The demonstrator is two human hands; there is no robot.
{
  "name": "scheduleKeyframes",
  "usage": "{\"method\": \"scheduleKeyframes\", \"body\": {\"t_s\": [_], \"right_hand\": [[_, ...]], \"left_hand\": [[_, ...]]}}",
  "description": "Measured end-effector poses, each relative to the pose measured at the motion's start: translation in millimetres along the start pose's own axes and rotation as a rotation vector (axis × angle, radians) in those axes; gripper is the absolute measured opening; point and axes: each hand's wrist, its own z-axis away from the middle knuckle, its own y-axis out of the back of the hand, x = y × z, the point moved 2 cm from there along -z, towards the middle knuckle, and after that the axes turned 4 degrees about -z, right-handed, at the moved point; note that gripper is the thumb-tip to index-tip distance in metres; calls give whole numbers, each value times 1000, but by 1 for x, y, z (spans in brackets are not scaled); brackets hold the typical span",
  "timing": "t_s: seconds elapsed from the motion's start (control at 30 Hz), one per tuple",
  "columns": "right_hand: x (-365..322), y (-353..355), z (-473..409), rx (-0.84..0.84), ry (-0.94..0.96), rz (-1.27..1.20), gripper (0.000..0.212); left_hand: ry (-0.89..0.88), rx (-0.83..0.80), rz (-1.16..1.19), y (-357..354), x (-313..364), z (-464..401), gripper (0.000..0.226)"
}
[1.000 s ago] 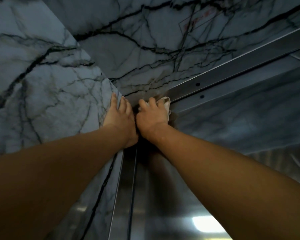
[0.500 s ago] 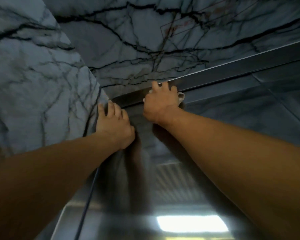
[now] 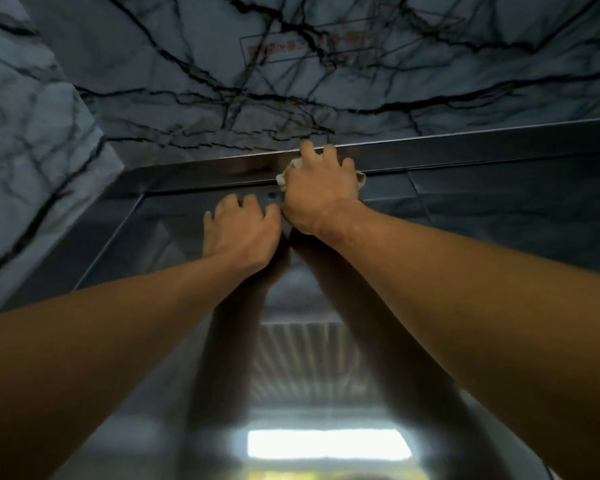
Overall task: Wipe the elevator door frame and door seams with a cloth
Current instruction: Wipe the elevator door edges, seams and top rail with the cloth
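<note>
While I watch both arms stretched overhead, this is how I read the scene.

Right grip: my right hand [image 3: 321, 192] has its fingers curled over a bunched cloth [image 3: 283, 176], pressing it up against the metal header of the door frame [image 3: 465, 152]; only pale edges of the cloth peek out on either side of the hand.

Left grip: my left hand [image 3: 238, 233] holds nothing; its fingers are loosely bent and rest on the metal panel [image 3: 174, 216] just below the header, touching the right hand at the thumb side.

Where the frame lies: directly under the right hand and running away from it on both sides.

Long axis: the header runs left to right across the view, rising a little toward the right, with a long unwiped-looking stretch on that side, as far as I can judge.

Nearer hand: the right one, already on the header; the left is just below it, bracing.

Coming move, as I judge it: slide the cloth along the header's length, keeping pressure upward.

Surroundings: veined marble [image 3: 222, 81] above and to the left.
</note>
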Motion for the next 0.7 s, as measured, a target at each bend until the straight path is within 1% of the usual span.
{"method": "scheduleKeyframes", "body": {"t_s": [0.07, 0.17, 0.3, 0.53, 0.7], "right_hand": [[18, 3, 4, -4, -9, 12, 37], [41, 8, 11, -14, -16, 28, 39], [68, 14, 19, 0, -33, 45, 41], [111, 26, 30, -43, -50, 106, 44], [151, 34, 39, -55, -70, 170, 45]], "left_hand": [[-15, 46, -3, -2, 10, 4, 56], [-25, 83, -20, -3, 15, 6, 57], [-24, 51, -43, -2, 28, 11, 56], [-132, 68, 0, -3, 94, 16, 51], [-168, 48, 36, -12, 149, 23, 55]]}}
